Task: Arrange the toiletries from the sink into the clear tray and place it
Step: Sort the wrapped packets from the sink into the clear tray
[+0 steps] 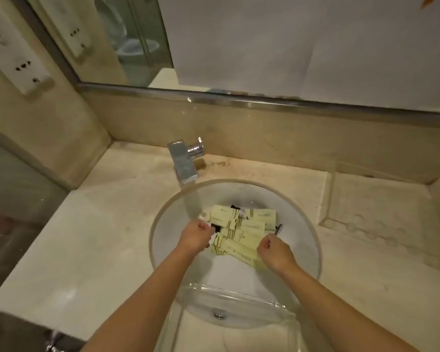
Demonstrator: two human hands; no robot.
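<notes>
Left hand (pixel 197 236) sits centre-frame inside the sink (pixel 313 250), fingers curled into a loose fist at the left edge of the toiletries pile (pixel 241 231). Looks like it's touching a dark item there; can't tell if anything is actually pinched. Right hand (pixel 274 251) is just right of centre, also curled closed, knuckles up, resting on the lower-right corner of the pile. Grip on a packet not confirmable, fingertips are hidden.

Pile: pale yellow sachets and boxes with dark stripe print, overlapping, heaped in the basin's upper half. A small white bottle (pixel 205 216) lies at the pile's upper left, a dark stick-shaped item (pixel 278 228) at its right edge.

Clear tray (pixel 239 298) is at lower centre, straddling the sink's near rim, between the forearms, with the drain (pixel 219 314) visible through it. No toiletries in it.

Chrome faucet (pixel 184 162) above the basin, spout pointing down-frame. Beige stone counter (pixel 99 237) all round. Mirror (pixel 264 47) across the top, wall socket (pixel 15 59) upper left.
</notes>
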